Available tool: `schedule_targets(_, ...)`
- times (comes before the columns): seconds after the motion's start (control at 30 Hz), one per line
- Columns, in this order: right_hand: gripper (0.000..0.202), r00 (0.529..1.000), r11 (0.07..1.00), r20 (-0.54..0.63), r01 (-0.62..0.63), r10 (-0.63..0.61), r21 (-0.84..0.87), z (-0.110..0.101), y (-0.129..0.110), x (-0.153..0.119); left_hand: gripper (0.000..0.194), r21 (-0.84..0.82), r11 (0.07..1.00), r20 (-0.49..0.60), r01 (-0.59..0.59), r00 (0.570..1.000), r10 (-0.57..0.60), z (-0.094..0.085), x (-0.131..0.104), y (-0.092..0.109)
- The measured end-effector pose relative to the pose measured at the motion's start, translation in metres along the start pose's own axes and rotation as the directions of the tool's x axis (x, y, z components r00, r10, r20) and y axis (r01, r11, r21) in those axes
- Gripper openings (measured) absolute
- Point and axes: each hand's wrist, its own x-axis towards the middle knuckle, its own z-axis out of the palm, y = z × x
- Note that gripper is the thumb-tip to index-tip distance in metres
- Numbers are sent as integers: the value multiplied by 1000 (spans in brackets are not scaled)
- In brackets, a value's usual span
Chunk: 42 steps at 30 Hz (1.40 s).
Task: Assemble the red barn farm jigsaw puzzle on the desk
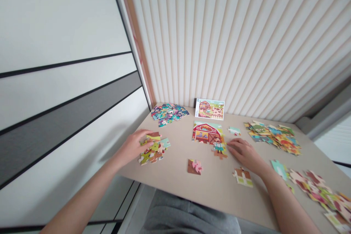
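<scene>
My left hand (135, 145) rests at a small pile of green and brown puzzle pieces (153, 153) on the left of the table, fingers apart over its edge; whether a piece is gripped is not clear. My right hand (244, 153) lies on the table with fingers spread, its fingertips beside the partly joined barn puzzle (207, 133). A farmer figure piece (218, 147) is at the lower right of that puzzle. Lone pieces lie around: a pink pig piece (194, 166), a brown and green fence piece (242, 177) and a pale blue piece (234, 131).
A reference picture card (210, 109) leans upright near the pleated wall. A teal and purple pile (168, 113) is at the back left, an orange and green pile (274, 137) at the back right. More pieces (315, 186) spread along the right, near my right forearm.
</scene>
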Motion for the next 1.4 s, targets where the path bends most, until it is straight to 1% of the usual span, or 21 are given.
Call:
schedule_targets(0.07,36,1000,1000,0,-4,4,2,0,0,0,40,78,997,-70,24,997,-18,-1,1,-8)
schedule_targets(0.13,37,1000,1000,7,-4,4,6,-1,-1,1,41,142,988,-99,55,994,-41,1,2,-18)
schedule_targets(0.17,37,1000,1000,11,-4,4,9,-1,-1,1,41,160,985,-94,65,994,-50,4,1,-22)
schedule_targets(0.23,37,1000,1000,11,-6,6,15,-1,-1,1,40,167,983,-43,70,997,-63,11,-1,-30)
schedule_targets(0.33,37,1000,1000,5,-7,6,15,-1,-2,0,38,155,987,36,34,999,-40,20,-5,-32)
schedule_targets(0.43,36,1000,1000,7,-3,3,19,-2,-4,0,42,194,979,85,-66,995,50,21,-7,-23)
schedule_targets(0.53,34,1000,1000,-4,-3,3,29,-3,-5,0,49,225,959,194,-171,973,128,19,-7,-11)
schedule_targets(0.6,34,1000,1000,-6,-4,4,30,-3,-5,0,51,233,954,231,-189,963,135,20,-6,-6)
schedule_targets(0.73,33,1000,1000,-5,-7,7,11,-2,-5,0,46,248,951,236,-186,963,127,26,-2,-6)
schedule_targets(0.9,33,1000,1000,-6,-7,7,0,-1,-6,0,30,244,937,278,-250,944,179,32,2,-8)
schedule_targets(1.0,33,1000,1000,-7,-5,5,1,-1,-6,-1,34,273,922,265,-275,943,203,35,1,-6)
schedule_targets(1.1,31,1000,1000,-14,2,-2,6,-1,-6,-1,35,302,903,233,-304,942,239,42,-1,1)
schedule_targets(1.27,29,1000,1000,-15,7,-7,11,-2,-10,-2,35,380,870,190,-313,947,258,61,-4,24)
schedule_targets(1.4,27,999,1000,-36,-2,3,23,-6,-19,-1,38,418,836,201,-354,934,295,71,-7,39)
